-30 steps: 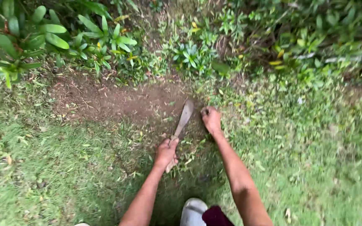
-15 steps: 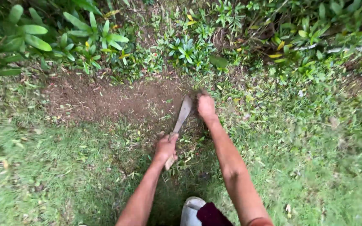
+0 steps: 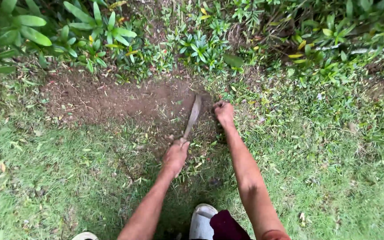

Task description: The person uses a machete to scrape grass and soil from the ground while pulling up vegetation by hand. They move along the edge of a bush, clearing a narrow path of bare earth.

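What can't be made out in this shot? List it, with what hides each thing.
- Head view: the handle of the machete is hidden inside the left hand.
- Head view: what the right hand grips is hidden by its closed fingers.
- Head view: the blade tip is lost against the bare soil patch.
- Head view: the light shoe is partly cut off by the bottom edge.

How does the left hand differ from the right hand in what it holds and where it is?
The left hand is closed around the handle of a machete, while the right hand is a fist on a tuft of grass at the ground. The left hand is nearer the person, over the edge of the lawn; the right hand reaches farther, beside the blade at the rim of the bare soil patch. Both are bare and closed.
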